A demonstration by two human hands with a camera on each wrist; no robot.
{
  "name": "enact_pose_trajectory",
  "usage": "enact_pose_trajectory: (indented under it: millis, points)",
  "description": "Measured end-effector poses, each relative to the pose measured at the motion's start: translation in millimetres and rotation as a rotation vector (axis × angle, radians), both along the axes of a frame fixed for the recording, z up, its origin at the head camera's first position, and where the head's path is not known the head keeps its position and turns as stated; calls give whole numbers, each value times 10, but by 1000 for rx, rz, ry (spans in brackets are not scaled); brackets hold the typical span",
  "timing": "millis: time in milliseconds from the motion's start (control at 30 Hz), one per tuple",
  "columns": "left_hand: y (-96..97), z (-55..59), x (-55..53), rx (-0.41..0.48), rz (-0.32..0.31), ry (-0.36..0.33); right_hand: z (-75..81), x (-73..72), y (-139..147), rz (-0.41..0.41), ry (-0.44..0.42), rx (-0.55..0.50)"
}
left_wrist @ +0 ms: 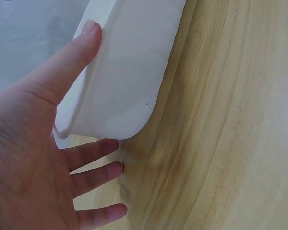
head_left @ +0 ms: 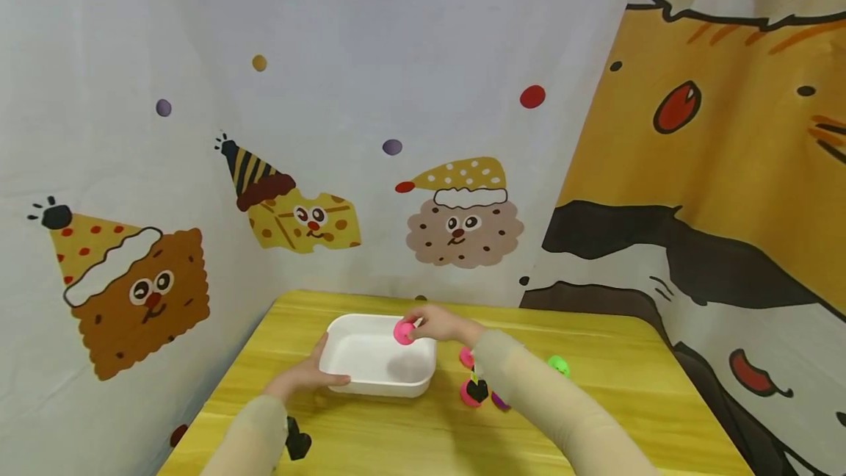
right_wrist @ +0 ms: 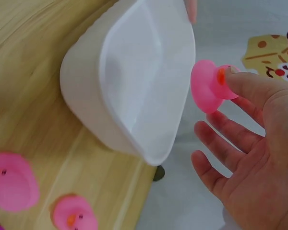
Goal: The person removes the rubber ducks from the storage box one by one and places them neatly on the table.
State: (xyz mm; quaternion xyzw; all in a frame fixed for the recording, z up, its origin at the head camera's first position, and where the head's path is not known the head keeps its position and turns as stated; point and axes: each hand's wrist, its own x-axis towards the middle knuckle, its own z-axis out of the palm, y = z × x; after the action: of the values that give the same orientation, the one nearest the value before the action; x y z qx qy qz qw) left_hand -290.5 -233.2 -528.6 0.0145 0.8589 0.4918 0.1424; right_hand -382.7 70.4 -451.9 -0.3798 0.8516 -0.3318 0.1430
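A white plastic tub (head_left: 377,386) rests on the wooden table. My left hand (head_left: 307,374) grips its left front corner, thumb (left_wrist: 79,52) along the rim and the other fingers spread by the end wall. Over the tub's right back part, my right hand (head_left: 436,323) pinches a pink rubber duck (head_left: 404,333) between thumb and fingertips. In the right wrist view the held duck (right_wrist: 205,86) shows its rounded underside and an orange beak beneath the thumb. The visible floor of the tub (head_left: 360,358) is bare.
Right of the tub, partly behind my right sleeve, lie pink rubber ducks (right_wrist: 12,182), a purple one (head_left: 500,401) and a green one (head_left: 558,365). A patterned cloth (head_left: 396,57) hangs behind the table. Dark tags (head_left: 298,441) dangle from both wrists.
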Motion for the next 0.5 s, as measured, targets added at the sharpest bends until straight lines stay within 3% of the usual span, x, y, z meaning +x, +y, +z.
enact_pose_trajectory:
  millis: [200, 500]
  points:
    - [24, 67, 50, -57, -10, 3, 64, 26, 239, -36, -14, -15]
    - [19, 50, 46, -78, -30, -3, 156, 120, 550, -93, 6, -22]
